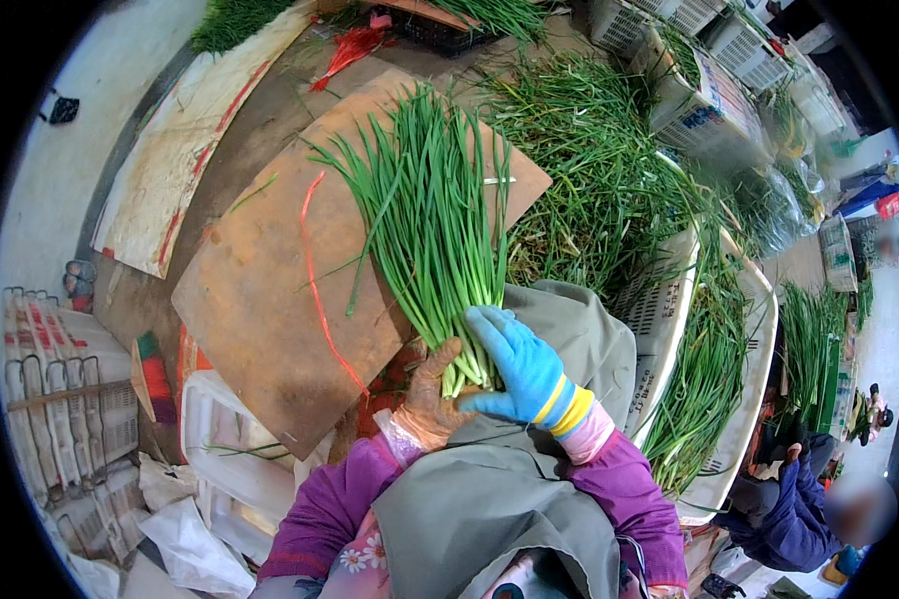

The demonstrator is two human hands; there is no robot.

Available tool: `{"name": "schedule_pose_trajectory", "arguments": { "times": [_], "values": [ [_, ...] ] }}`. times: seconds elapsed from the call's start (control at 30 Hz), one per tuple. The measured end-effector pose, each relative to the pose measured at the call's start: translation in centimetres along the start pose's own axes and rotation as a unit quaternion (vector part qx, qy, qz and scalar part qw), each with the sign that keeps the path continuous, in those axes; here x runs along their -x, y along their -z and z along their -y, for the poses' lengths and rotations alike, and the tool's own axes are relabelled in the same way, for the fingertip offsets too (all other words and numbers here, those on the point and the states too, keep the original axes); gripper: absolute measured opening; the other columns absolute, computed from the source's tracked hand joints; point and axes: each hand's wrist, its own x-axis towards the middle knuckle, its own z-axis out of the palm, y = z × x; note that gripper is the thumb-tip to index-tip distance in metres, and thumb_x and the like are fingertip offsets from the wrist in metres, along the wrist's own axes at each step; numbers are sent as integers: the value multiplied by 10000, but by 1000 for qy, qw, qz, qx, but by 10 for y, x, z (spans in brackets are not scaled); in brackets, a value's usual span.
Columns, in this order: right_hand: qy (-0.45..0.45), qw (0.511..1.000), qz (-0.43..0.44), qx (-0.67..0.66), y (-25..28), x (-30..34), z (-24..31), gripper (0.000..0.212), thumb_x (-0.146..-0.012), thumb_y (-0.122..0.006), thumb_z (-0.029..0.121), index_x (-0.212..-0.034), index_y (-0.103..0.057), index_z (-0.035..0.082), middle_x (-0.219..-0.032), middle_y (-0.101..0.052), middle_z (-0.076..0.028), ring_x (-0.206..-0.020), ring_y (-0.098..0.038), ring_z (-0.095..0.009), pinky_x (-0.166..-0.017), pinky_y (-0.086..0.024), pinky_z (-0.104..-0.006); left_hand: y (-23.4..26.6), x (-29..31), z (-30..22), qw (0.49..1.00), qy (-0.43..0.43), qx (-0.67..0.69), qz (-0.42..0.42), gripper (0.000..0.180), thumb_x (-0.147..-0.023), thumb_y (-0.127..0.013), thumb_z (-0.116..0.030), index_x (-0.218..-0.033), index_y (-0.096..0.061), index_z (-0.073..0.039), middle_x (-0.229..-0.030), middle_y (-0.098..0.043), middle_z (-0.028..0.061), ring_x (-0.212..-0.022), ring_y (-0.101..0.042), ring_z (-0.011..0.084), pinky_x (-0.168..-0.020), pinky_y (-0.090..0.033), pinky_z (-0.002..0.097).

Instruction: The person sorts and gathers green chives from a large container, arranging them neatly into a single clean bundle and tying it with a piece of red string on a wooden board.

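A thick bunch of green garlic chives (425,220) lies fanned out over a brown board (260,270), its pale cut ends toward me. My left hand (432,399), in a stained brownish glove, wraps the stem ends from the left. From the right, my right hand (517,364), in a blue glove with a yellow cuff, closes round the same stems. On the board, left of the bunch, a loose red tie strip (312,262) runs lengthwise, apart from both hands.
Loose chives (579,150) heap beyond the board on the right. A white crate (759,339) of chives stands at my right side. A white plastic tub (215,439) is at the lower left, near stacked crates (75,399). A person in dark blue (794,519) sits far right.
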Motion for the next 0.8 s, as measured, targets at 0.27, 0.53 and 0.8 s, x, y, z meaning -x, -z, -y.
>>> {"name": "schedule_pose_trajectory", "arguments": {
  "times": [0.27, 0.53, 0.8],
  "values": [
    [-94, 988, -82, -88, 5, 1, 5, 665, -710, -722, 246, -1263, -452, -8, -1092, -581, -198, -994, -573, -349, -874, -459, -384, -5, -6, -2, 987, 85, 117, -66, 504, -875, -565, -177, -1329, -386, -54, -1299, -474, 110, -1188, -469, 222, -1011, -384, 375],
    [-367, 923, -46, -109, -6, -11, -22, 614, -761, -696, 213, -1257, -427, -28, -998, -639, -156, -870, -630, -238, -759, -496, -338, 7, -7, 1, 988, 68, 103, -96, 361, -856, -585, -131, -1173, -503, 19, -1092, -594, 136, -997, -601, 240, -838, -533, 336],
    [-401, 762, -69, -504, -31, -14, -53, 541, -732, -697, 71, -1203, -465, -60, -1013, -613, -106, -883, -590, -161, -792, -483, -287, 2, -8, -10, 983, 132, 45, -118, 368, -856, -559, -151, -1195, -499, -23, -1140, -573, 157, -1072, -562, 308, -873, -490, 452]
  ]
}}
